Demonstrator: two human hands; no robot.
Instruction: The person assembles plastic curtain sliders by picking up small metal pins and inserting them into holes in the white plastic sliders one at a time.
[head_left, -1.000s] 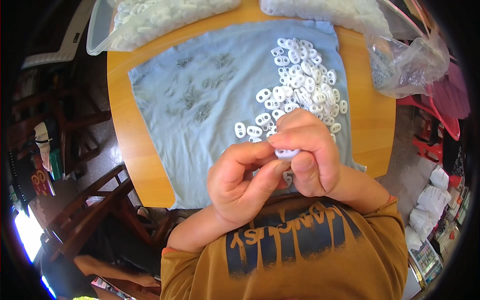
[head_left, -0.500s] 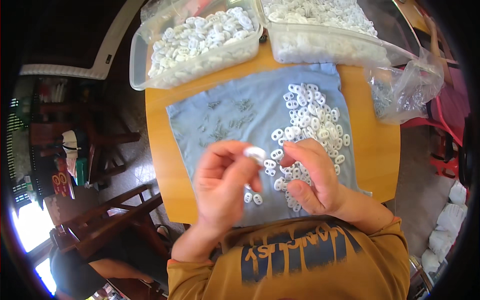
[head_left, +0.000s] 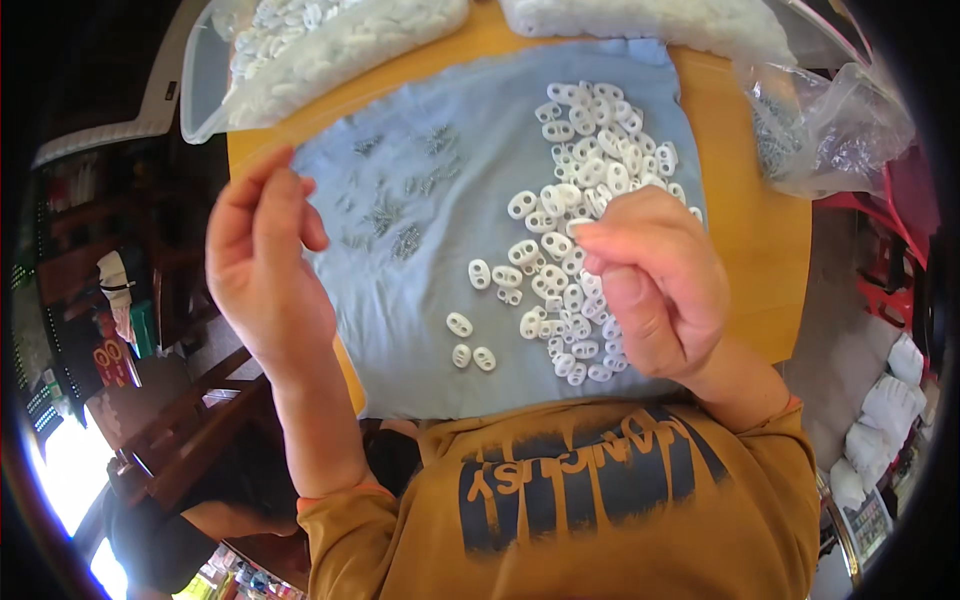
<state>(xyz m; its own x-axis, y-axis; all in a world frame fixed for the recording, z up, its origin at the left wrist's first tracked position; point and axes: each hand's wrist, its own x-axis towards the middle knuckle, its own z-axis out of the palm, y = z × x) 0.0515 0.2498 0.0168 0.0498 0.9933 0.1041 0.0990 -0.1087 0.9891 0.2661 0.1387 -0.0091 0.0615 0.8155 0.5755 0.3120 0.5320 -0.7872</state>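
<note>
Left hand (head_left: 262,265) lifted, fingers together, seemingly empty; right hand (head_left: 655,280) curled over white toggles (head_left: 580,190); most look unsorted.

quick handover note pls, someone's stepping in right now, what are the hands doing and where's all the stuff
Left hand: raised over the left edge of the blue cloth, fingers together; whether it grips anything cannot be told.
Right hand: curled over the near end of the pile of white two-hole plastic pieces, fingertips at the pieces.
Small metal springs lie scattered on the cloth's left half.
A few stray white pieces sit near the cloth's front edge.
Clear tub of white pieces at far left, a second heap of white pieces at far right, clear bag at right.
Done: the far tub is well filled.
Left: the large pile on the cloth.
</note>
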